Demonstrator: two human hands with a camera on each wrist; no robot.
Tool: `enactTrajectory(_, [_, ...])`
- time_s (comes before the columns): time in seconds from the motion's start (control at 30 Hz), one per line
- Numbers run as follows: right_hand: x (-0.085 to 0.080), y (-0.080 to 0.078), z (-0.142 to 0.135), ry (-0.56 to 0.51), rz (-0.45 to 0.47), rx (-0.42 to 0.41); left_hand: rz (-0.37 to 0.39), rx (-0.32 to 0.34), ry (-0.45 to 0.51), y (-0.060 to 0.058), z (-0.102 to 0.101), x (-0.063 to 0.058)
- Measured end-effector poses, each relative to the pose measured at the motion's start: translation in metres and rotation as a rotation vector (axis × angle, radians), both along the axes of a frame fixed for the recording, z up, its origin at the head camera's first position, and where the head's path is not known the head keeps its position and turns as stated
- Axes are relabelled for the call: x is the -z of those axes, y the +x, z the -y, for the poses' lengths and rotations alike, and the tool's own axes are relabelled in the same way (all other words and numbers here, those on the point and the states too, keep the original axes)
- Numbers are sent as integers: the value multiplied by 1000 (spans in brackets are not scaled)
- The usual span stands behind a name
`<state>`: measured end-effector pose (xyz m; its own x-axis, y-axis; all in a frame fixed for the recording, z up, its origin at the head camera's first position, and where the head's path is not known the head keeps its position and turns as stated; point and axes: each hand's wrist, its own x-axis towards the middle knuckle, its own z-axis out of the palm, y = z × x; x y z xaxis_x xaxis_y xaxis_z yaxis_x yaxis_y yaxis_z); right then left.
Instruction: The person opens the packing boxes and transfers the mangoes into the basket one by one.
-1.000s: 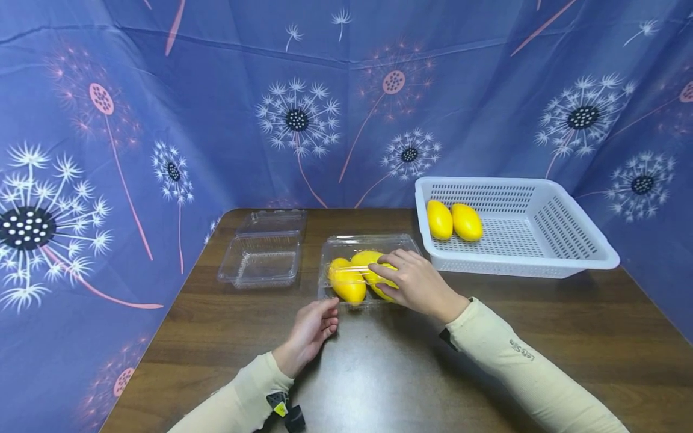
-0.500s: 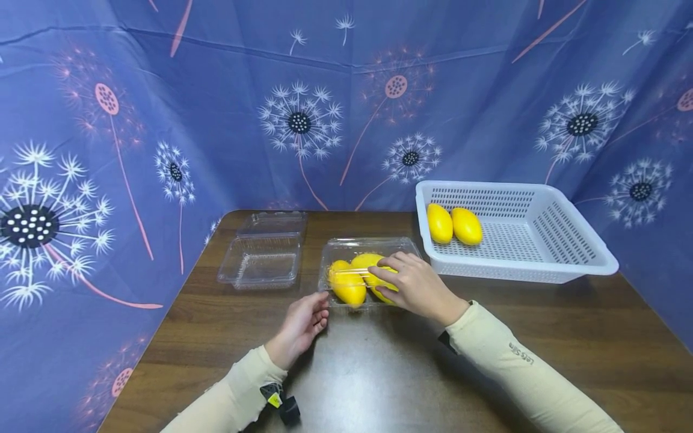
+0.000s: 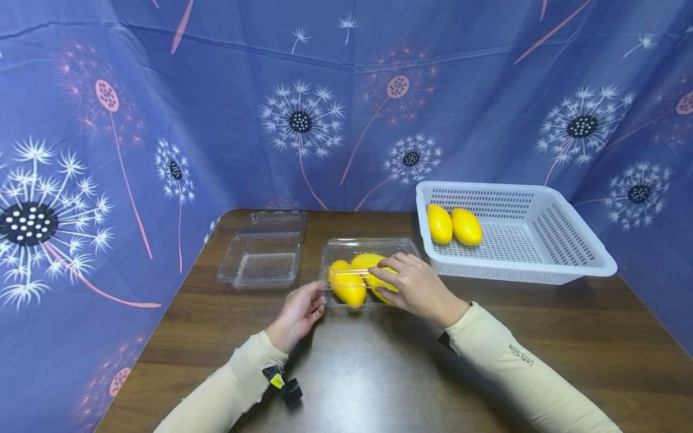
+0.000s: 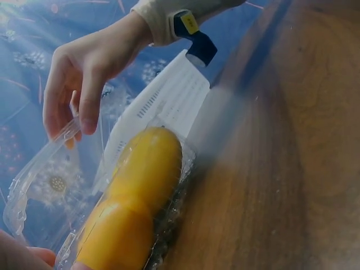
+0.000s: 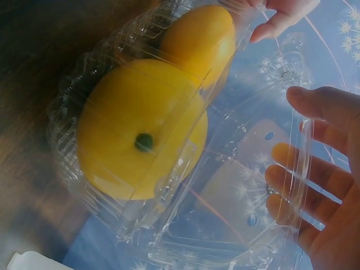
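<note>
Two yellow mangoes [image 3: 349,290] lie side by side in the base of a clear plastic clamshell box [image 3: 338,305] at the middle of the table. Its hinged lid [image 5: 225,219] is partly lowered over them. My right hand [image 3: 419,285] holds the lid's free edge, thumb on one face and fingers on the other, as the right wrist view shows. At the box's left side, my left hand [image 3: 296,313] pinches the rim between thumb and fingers. In the left wrist view one mango [image 4: 149,160] lies behind the other; part of the left hand shows at the lower left corner.
A second clear clamshell box [image 3: 262,261] stands open to the left, holding nothing. At the back right, a white perforated basket [image 3: 522,270] holds two more mangoes [image 3: 467,227]. Behind the wooden table [image 3: 379,373] hangs a blue dandelion-print curtain [image 3: 227,90].
My left hand has shifted left and slightly away from me, from the front edge to the left side of the box. My right hand and the lid stay nearly the same.
</note>
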<state>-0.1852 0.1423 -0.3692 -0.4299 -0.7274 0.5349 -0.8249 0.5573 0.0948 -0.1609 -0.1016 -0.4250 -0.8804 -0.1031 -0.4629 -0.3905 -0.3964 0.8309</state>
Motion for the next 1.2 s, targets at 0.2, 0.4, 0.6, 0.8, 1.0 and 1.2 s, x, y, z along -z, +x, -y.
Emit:
enactTrajectory(0.2, [1, 1, 0, 3, 7, 1, -20, -26, -14, -8, -3, 0])
enactTrajectory(0.4, [2, 0, -1, 5, 10, 5, -34, -56, -18, -16, -5, -1])
enactTrajectory(0.6, [0, -2, -1, 15, 2, -5, -47, -67, -19, -23, -5, 1])
enactTrajectory(0.8, [-2, -5, 0, 31, -27, -13, -40, -70, -50, -26, -4, 4])
enactTrajectory(1.0, [-4, -5, -1, 38, -25, -16, -18, -50, -62, -28, -4, 5])
enactTrajectory(1.2, [-16, -10, -3, 42, 1, -2, -19, -39, -65, -29, -3, 3])
